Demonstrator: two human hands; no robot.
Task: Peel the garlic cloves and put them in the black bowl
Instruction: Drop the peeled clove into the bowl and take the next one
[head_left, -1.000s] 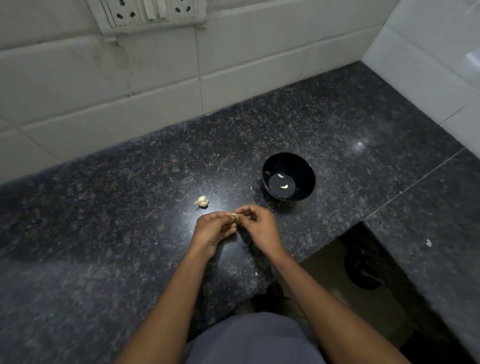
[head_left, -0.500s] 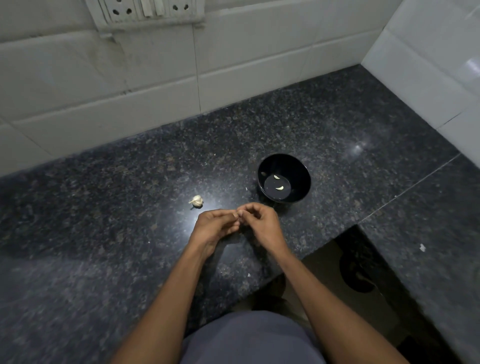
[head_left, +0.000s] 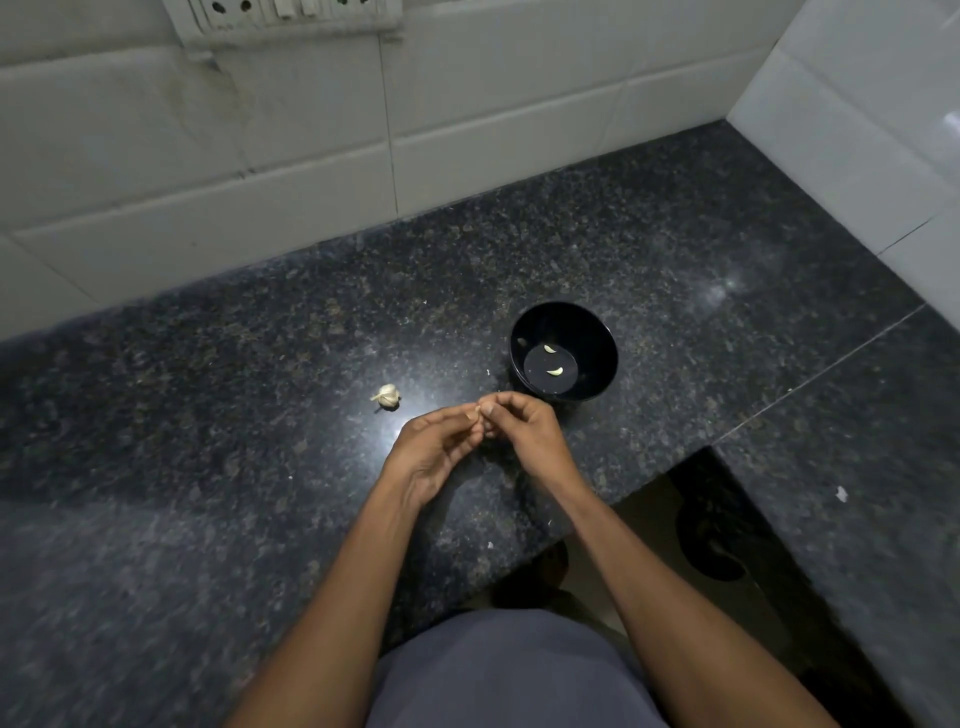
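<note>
My left hand and my right hand meet fingertip to fingertip above the dark granite counter. Between them they pinch a small garlic clove, mostly hidden by the fingers. A black bowl stands just beyond my right hand, with two peeled cloves on its bottom. A piece of garlic bulb in its pale skin lies on the counter to the left of my hands.
White tiled walls close the counter at the back and on the right. A switch and socket plate hangs on the back wall. The counter's front edge steps back at the right, showing floor below. Small skin flecks lie about.
My hands have stayed together on the clove, fingers shifting slightly. The camera has tilted a little, so the scene sits lower in view.
</note>
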